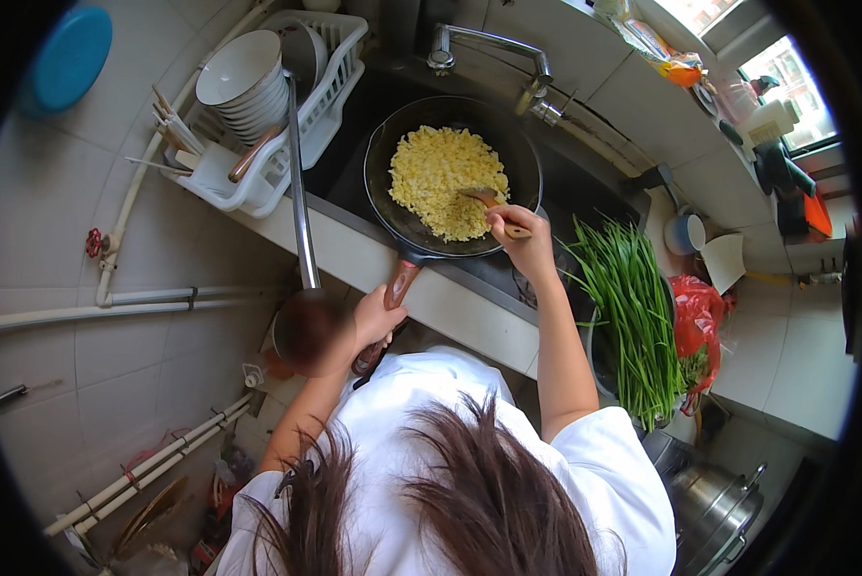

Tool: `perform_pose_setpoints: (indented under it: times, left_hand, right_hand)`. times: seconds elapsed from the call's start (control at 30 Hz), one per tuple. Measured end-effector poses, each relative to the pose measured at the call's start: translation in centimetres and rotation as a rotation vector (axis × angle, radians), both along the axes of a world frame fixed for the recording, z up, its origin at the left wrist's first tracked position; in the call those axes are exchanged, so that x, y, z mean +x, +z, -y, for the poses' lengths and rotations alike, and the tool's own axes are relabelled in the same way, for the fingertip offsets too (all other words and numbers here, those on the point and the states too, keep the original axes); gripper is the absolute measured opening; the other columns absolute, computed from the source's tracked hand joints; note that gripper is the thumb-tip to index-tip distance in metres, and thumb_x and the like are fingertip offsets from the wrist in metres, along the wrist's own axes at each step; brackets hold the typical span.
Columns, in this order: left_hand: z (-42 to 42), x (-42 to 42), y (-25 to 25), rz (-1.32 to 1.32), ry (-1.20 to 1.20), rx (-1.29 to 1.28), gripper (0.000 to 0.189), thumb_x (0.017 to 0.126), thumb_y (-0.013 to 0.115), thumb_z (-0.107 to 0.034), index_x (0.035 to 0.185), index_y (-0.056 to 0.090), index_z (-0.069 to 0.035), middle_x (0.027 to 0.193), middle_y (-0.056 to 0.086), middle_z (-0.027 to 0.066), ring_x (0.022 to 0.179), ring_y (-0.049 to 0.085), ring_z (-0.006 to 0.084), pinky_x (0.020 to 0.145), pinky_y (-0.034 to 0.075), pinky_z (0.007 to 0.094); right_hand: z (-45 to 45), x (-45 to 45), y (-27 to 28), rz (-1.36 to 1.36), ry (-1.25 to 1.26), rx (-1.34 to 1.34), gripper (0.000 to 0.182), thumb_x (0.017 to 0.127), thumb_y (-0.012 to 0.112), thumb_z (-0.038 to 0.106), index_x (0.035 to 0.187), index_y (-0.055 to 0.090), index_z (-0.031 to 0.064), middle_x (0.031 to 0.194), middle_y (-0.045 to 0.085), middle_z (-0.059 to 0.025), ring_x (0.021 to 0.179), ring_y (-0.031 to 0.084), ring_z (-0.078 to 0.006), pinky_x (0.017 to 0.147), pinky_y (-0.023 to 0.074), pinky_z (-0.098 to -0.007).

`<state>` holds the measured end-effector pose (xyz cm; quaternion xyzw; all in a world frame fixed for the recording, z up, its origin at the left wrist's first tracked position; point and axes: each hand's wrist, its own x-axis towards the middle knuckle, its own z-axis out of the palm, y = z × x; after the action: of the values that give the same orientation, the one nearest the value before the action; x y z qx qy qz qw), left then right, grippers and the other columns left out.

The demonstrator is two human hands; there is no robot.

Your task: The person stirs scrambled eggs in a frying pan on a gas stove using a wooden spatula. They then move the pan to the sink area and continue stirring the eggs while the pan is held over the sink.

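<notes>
A dark frying pan [460, 248] is held over the black sink, with my left hand [378, 318] gripping its brown wood-look handle [400, 284]. Yellow crumbled scrambled egg [438, 176] covers much of the pan's bottom. My right hand [526, 234] is closed around a wooden spatula [480, 193]. The spatula's head rests in the egg at the right side of the pan, its lower edge partly hidden there. Beyond the pan, a chrome faucet [492, 37] reaches over the sink [344, 155].
A white dish rack [323, 137] with stacked bowls [247, 75] stands left of the sink. A shiny metal rod [300, 187] runs down beside it to a blurred round shape. Long green chives [625, 317] fill a basin at right, next to a red plastic bag [696, 313].
</notes>
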<state>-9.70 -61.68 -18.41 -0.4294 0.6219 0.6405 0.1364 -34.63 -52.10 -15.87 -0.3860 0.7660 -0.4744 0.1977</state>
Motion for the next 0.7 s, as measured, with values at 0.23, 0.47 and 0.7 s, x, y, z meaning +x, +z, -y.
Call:
perform_pose_setpoints:
  times: [0.23, 0.47, 0.7]
  left_hand:
    - [-0.1, -0.2, 0.0, 0.004, -0.008, -0.018, 0.024, 0.08, 0.059, -0.017, 0.089, 0.042, -0.002, 0.055, 0.049, 0.0044, 0.037, 0.05, 0.0139, 0.035, 0.041, 0.0275]
    - [-0.2, 0.0, 0.2, 0.011, 0.004, -0.019, 0.025, 0.079, 0.06, -0.016, 0.091, 0.043, -0.002, 0.056, 0.05, 0.0044, 0.038, 0.05, 0.0135, 0.035, 0.042, 0.0272]
    - [-0.1, -0.1, 0.3, -0.01, -0.002, -0.018, 0.026, 0.078, 0.058, -0.017, 0.091, 0.042, -0.001, 0.056, 0.052, 0.0075, 0.037, 0.052, 0.0162, 0.035, 0.043, 0.0297]
  right_hand:
    - [0.8, -0.1, -0.1, 0.045, -0.017, -0.056, 0.008, 0.077, 0.062, 0.009, 0.081, 0.064, 0.0019, 0.078, 0.064, -0.0082, 0.07, 0.062, -0.0182, 0.066, 0.0473, -0.0268]
    - [2.0, 0.7, -0.4, 0.045, 0.016, -0.029, 0.01, 0.077, 0.062, 0.01, 0.082, 0.064, 0.0022, 0.078, 0.064, -0.0089, 0.071, 0.062, -0.0196, 0.066, 0.0471, -0.028]
    - [1.3, 1.6, 0.5, 0.025, 0.041, 0.004, 0.01, 0.076, 0.063, 0.011, 0.08, 0.065, 0.0023, 0.074, 0.064, -0.0099, 0.066, 0.061, -0.0218, 0.063, 0.0469, -0.0284]
